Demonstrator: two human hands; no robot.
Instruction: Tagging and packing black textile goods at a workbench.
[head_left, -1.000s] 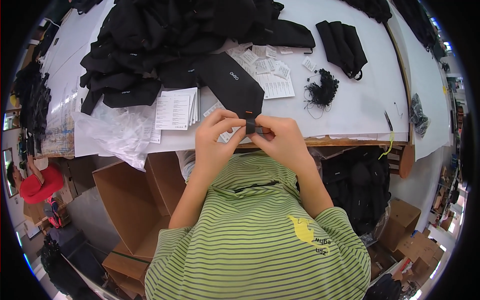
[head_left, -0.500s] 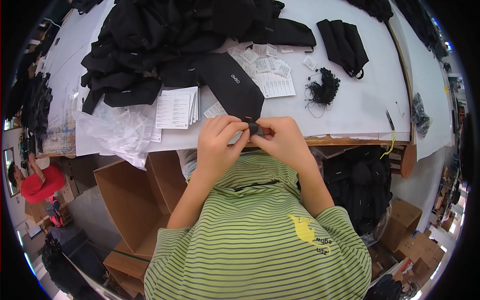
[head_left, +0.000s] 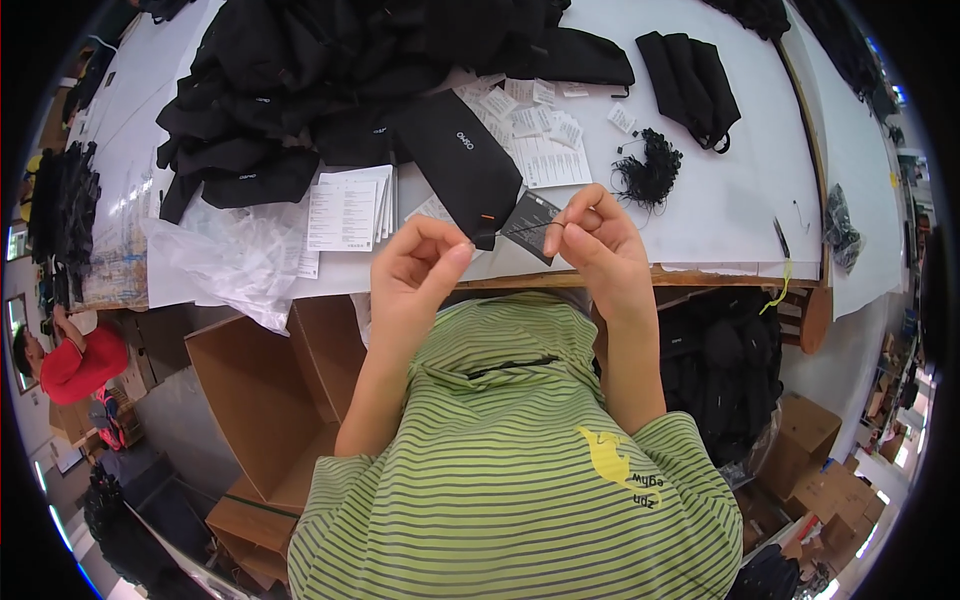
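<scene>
A black fabric pouch [head_left: 455, 160] lies on the table, its narrow end toward me, with a small orange tab near that end. My left hand [head_left: 415, 275] is closed, thumb and forefinger pinching the pouch's near tip. A black card hang tag [head_left: 532, 226] with fine light print hangs beside that tip. In a pinch, my right hand [head_left: 605, 245] holds a thin black tag string [head_left: 535, 230] that stretches across the tag toward the pouch. Where the string joins the pouch is too small to make out.
A heap of black pouches [head_left: 290, 70] covers the far left. Printed card stacks [head_left: 340, 212], white labels [head_left: 535, 122], a bundle of black strings [head_left: 650, 170] and a folded black pouch [head_left: 690, 85] lie around. Clear plastic [head_left: 225, 255] sits left. Cartons [head_left: 255, 400] stand below; a person [head_left: 85, 355] is far left.
My hands have moved apart, the right one drawing the string out to the right. The black hang tag now shows beside the pouch tip. The pouch has shifted slightly up and left.
</scene>
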